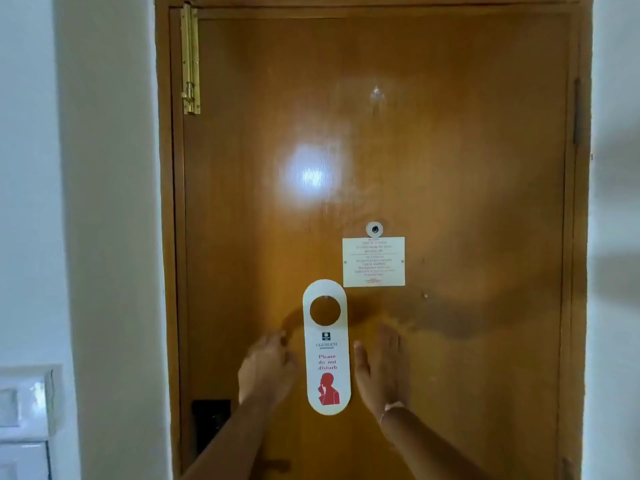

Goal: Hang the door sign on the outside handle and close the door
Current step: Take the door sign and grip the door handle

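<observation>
Forearms enter from the bottom edge, both reaching up toward the door (450,168). Left hand (268,370): fingers curled loosely, just left of the sign, at its edge; whether it touches cannot be told. It grips nothing visible. Right hand (382,372): open, fingers straight and pointing up, palm toward the door, just right of the sign, holding nothing. Thin band at the right wrist.

Sign (327,351): white hanger, upright, flat against the door face between the two hands, hung from a small peg at the top of its round hole. Red text "Please do not disturb" over a red figure.

Above and right of the sign: white notice (373,261), print too blurred to read. Peephole (374,229) just above the notice.

Black lock plate (211,424) at the door's left edge, low, partly behind the left forearm. Brass bolt (190,60) at top left. Door sits shut in its frame. White switch plate (24,403) on the wall, far left.
</observation>
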